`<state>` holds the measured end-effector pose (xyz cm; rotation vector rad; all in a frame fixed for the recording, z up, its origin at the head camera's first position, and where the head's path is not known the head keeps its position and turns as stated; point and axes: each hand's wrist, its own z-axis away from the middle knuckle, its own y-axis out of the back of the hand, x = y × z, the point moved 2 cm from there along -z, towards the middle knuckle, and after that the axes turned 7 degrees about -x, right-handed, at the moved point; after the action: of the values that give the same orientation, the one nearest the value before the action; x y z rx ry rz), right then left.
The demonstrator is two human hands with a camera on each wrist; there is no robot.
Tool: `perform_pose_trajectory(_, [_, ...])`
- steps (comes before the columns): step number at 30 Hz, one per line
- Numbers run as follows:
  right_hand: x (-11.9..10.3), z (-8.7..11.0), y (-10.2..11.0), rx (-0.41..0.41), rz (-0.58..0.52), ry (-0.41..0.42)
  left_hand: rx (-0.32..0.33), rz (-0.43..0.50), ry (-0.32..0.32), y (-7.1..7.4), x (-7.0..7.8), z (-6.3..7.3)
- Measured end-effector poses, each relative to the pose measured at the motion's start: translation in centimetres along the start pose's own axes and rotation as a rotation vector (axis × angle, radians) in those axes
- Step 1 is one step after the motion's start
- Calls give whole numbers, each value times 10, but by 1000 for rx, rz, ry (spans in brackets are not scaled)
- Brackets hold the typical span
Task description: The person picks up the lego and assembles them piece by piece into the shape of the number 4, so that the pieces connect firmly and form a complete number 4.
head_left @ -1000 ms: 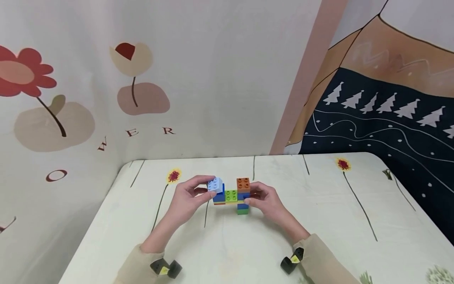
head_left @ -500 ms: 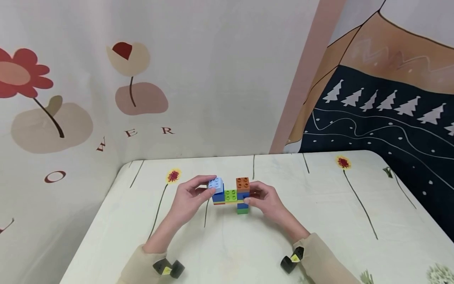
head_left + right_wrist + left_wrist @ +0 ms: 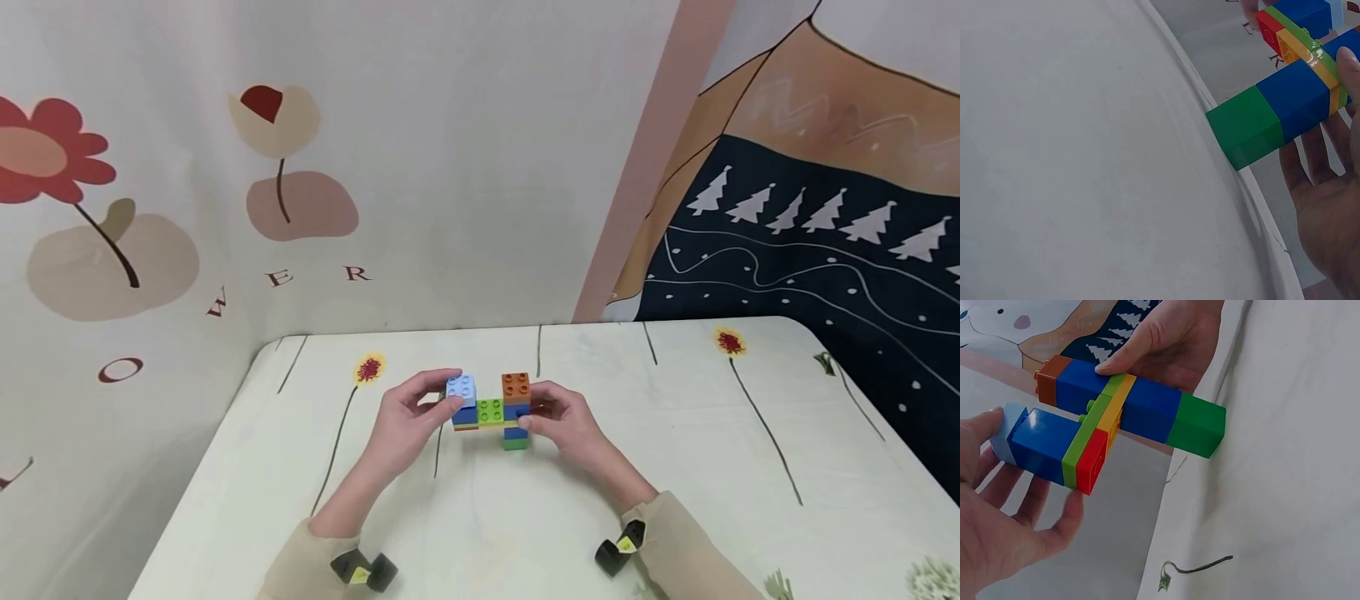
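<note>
A toy-brick build made of several bricks is held between both hands over the table. My left hand [image 3: 408, 421] pinches a light blue brick [image 3: 461, 389] on top of the build's left blue brick [image 3: 1044, 445]; in the left wrist view a thin uneven seam shows between them. A flat lime green brick [image 3: 490, 411] bridges the two columns, above a yellow brick [image 3: 1113, 412] and a red brick [image 3: 1091, 464]. With thumb and fingers, my right hand [image 3: 566, 421] grips the right column, which has a brown brick [image 3: 515, 387] on top and a green brick [image 3: 1249, 127] at its bottom.
A pale cloth with printed flowers covers the table [image 3: 487, 517]. Behind it hangs a printed curtain [image 3: 465, 167], and a dark tree-patterned cloth [image 3: 780, 250] is at the right. A small black device sits on each sleeve [image 3: 311, 558].
My left hand has shifted slightly right with the light blue brick, which has turned from slanted to nearly square over the blue brick. The right hand keeps its grip on the build.
</note>
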<state>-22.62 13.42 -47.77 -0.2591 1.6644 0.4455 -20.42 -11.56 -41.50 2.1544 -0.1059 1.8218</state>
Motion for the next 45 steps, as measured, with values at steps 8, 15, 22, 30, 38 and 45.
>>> perform_pose_trajectory(8, [1, 1, 2, 2, -2, 18, -24, 98, 82, -6, 0, 2])
perform_pose_trajectory(15, [1, 1, 3, 4, -8, 33, -22, 145, 113, -8, -2, 2])
perform_pose_trajectory(22, [1, 1, 6, -2, -3, 50, -29, 149, 93, -7, -2, 0])
perform_pose_trajectory(30, [-1, 2, 7, 0, -8, 58, -29, 136, 90, -7, -1, -2])
perform_pose_trajectory(38, [-1, 3, 7, 9, -8, 53, -21, 69, 65, -10, 4, -4])
perform_pose_trajectory(45, [0, 1, 3, -19, -31, 76, -20, 70, 94, -7, 7, -2])
